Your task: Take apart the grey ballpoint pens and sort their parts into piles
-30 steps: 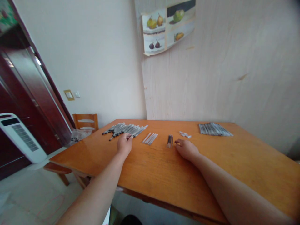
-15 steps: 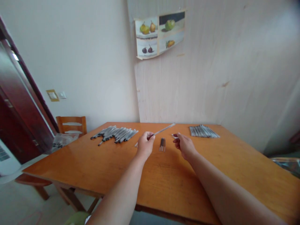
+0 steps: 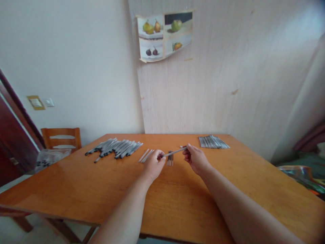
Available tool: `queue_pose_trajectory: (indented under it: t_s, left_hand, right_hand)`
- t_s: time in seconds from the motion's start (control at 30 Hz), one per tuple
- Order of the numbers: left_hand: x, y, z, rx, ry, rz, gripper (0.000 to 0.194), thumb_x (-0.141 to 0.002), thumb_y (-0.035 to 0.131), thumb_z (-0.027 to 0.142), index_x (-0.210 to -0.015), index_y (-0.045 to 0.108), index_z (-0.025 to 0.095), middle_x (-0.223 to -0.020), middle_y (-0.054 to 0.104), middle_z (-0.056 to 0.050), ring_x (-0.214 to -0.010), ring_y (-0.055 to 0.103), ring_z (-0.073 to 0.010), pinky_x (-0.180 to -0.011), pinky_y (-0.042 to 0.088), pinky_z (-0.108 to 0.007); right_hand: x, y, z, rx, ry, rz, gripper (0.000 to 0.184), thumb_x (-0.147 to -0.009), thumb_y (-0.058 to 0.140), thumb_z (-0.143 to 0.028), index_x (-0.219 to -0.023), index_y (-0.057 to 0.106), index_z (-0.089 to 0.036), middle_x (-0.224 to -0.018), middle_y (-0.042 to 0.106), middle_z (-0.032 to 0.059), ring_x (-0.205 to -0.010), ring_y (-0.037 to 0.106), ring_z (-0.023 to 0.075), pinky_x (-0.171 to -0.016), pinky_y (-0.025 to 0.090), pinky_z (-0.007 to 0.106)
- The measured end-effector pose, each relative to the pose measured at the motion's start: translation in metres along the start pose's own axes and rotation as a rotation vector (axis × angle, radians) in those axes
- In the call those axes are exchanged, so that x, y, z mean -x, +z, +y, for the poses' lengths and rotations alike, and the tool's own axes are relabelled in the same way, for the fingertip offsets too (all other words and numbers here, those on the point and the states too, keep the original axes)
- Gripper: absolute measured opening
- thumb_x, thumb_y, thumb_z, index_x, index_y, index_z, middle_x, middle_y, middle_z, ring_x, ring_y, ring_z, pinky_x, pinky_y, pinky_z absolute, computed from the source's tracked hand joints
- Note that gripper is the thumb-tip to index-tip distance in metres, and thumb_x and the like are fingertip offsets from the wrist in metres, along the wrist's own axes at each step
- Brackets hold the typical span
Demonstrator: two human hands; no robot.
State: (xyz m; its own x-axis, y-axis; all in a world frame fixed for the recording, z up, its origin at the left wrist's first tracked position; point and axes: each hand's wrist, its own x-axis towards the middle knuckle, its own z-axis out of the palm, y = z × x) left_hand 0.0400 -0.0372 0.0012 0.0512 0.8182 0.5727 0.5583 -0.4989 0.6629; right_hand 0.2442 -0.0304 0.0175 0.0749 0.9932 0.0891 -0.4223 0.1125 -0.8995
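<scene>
Stretched between my two hands is a slim clear-grey pen [image 3: 175,151], tilted slightly up to the right. My left hand [image 3: 153,165] pinches its dark end. At the opposite end, the closed fingers of my right hand [image 3: 196,158] meet the pen; any small part inside them is hidden. Just behind the pen lie several dark ink refills [image 3: 170,162], partly covered by it. Pale thin tubes [image 3: 145,156] rest beside my left hand, which hides some of them. A small white piece [image 3: 181,146] peeks out near my right fingertips.
Many clear pens with black ends [image 3: 119,148] lie spread on the wooden table [image 3: 172,203] at left. Another neat row of pens [image 3: 213,141] is at the back right. A wooden chair [image 3: 61,137] with a plastic bag [image 3: 52,159] stands beyond the left edge.
My left hand has brought the pen from the left pile across to the middle. My right hand has come to the pen's far end. The view has turned to the right.
</scene>
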Motion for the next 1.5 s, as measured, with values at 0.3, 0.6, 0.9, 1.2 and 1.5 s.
queue_pose_trajectory:
  t_s: [0.3, 0.6, 0.9, 1.2, 1.5]
  left_hand:
    - [0.009, 0.003, 0.016, 0.025, 0.041, -0.183, 0.014, -0.084, 0.056, 0.032, -0.092, 0.064, 0.024, -0.083, 0.068, -0.001, -0.077, 0.061, -0.0168, -0.068, 0.043, -0.026]
    - [0.01, 0.002, 0.021, -0.048, 0.082, -0.233, 0.021, -0.09, 0.048, 0.033, -0.097, 0.065, 0.023, -0.088, 0.067, -0.003, -0.081, 0.058, -0.017, -0.072, 0.041, -0.026]
    - [0.01, 0.001, 0.032, -0.085, 0.111, -0.287, 0.028, -0.094, 0.04, 0.036, -0.093, 0.062, 0.02, -0.078, 0.062, -0.001, -0.072, 0.053, -0.0153, -0.065, 0.034, -0.026]
    - [0.01, 0.004, 0.031, 0.057, 0.066, -0.329, 0.032, -0.094, 0.039, 0.041, -0.093, 0.062, 0.018, -0.076, 0.059, 0.001, -0.07, 0.051, -0.0139, -0.065, 0.034, -0.025]
    - [0.008, 0.004, 0.035, 0.18, -0.046, -0.361, 0.032, -0.091, 0.044, 0.043, -0.089, 0.062, 0.017, -0.076, 0.057, 0.0, -0.071, 0.049, -0.0143, -0.067, 0.036, -0.025]
  right_hand:
    - [0.013, 0.014, 0.003, 0.098, -0.045, -0.103, 0.04, -0.077, 0.064, -0.055, -0.076, 0.057, -0.016, -0.059, 0.056, -0.0017, -0.043, 0.041, 0.0059, -0.041, 0.027, 0.021]
    - [0.008, 0.009, 0.002, 0.092, -0.07, -0.082, 0.04, -0.071, 0.07, -0.054, -0.074, 0.057, -0.016, -0.056, 0.054, -0.0033, -0.041, 0.034, 0.0043, -0.039, 0.022, 0.02]
    - [0.003, 0.004, 0.0, 0.114, -0.082, -0.055, 0.044, -0.07, 0.07, -0.056, -0.065, 0.05, -0.017, -0.052, 0.05, -0.0043, -0.039, 0.032, 0.0033, -0.037, 0.02, 0.02]
    - [0.002, 0.002, -0.002, 0.113, -0.097, -0.074, 0.044, -0.069, 0.071, -0.055, -0.064, 0.05, -0.017, -0.051, 0.049, -0.0046, -0.038, 0.032, 0.003, -0.036, 0.019, 0.019]
    - [0.002, 0.002, -0.004, 0.11, -0.081, -0.07, 0.045, -0.068, 0.071, -0.057, -0.066, 0.052, -0.016, -0.05, 0.048, -0.0048, -0.037, 0.032, 0.0029, -0.036, 0.018, 0.019]
